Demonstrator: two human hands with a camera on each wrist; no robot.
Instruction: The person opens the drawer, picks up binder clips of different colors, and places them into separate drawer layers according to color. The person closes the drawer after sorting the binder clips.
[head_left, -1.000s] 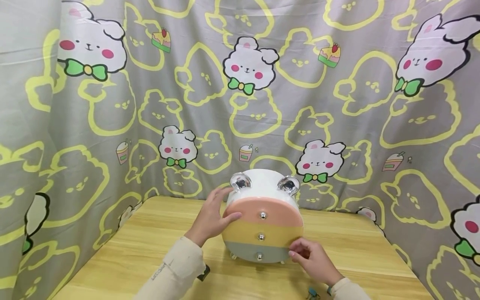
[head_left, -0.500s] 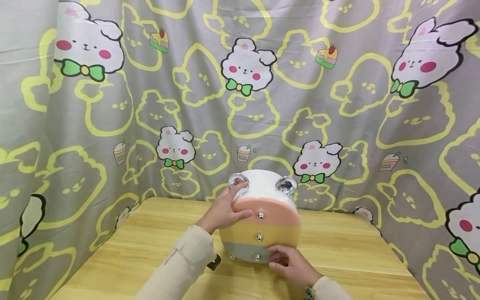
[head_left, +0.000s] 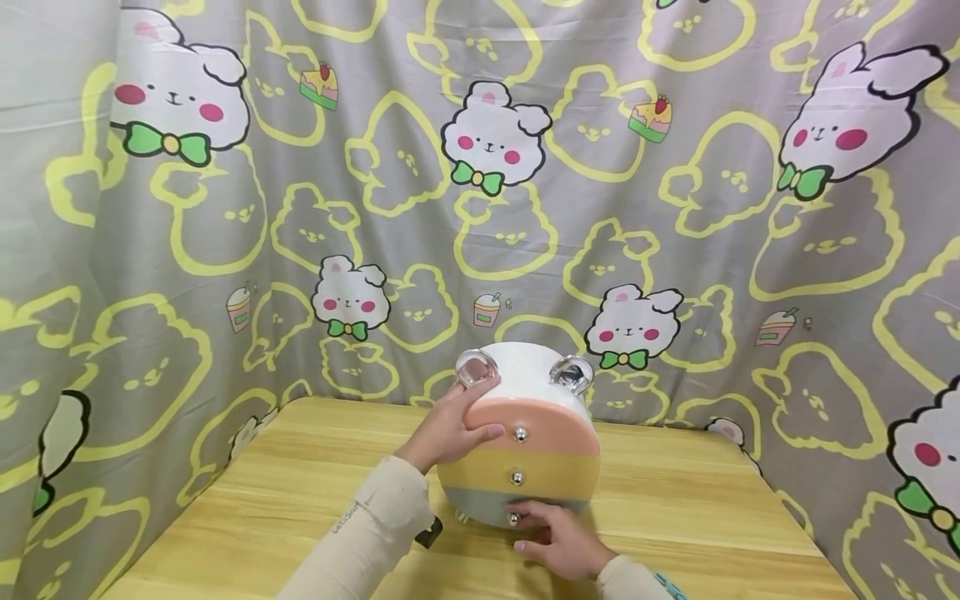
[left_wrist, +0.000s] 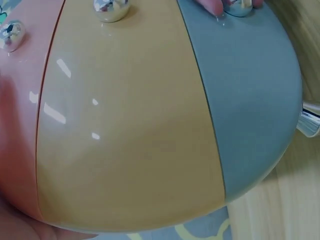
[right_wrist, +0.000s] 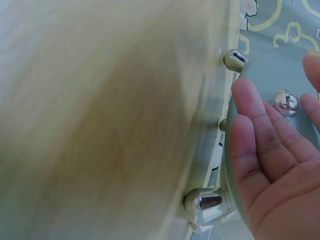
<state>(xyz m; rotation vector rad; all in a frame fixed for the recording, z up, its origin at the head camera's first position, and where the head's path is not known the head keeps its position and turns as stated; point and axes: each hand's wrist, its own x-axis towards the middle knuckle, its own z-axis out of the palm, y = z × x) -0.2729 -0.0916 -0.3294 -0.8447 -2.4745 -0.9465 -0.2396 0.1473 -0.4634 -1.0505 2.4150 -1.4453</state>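
Observation:
A round drawer box [head_left: 519, 467] with pink, yellow and grey bands stands on the table, its white top carrying two silvery ears. Each band has a silver knob. My left hand [head_left: 450, 425] rests on its upper left edge, thumb on the pink band and fingertips by the left ear [head_left: 476, 367]. At the bottom, my right hand [head_left: 558, 540] reaches the grey band [left_wrist: 255, 95]. Two of its fingers lie on either side of the lowest knob [right_wrist: 286, 101], with the thumb held apart in the head view. Nothing else is in either hand.
The wooden table [head_left: 300, 483] runs to a patterned curtain [head_left: 420, 208] behind and at both sides. Short silver feet [right_wrist: 204, 205] hold the box up. A black object [head_left: 430, 532] shows beside the left cuff, and something teal [head_left: 670, 586] by the right sleeve.
My right hand has moved left from the box's lower right edge to the lowest knob. The left hand has shifted right and up toward the left ear. The grey band looks unchanged.

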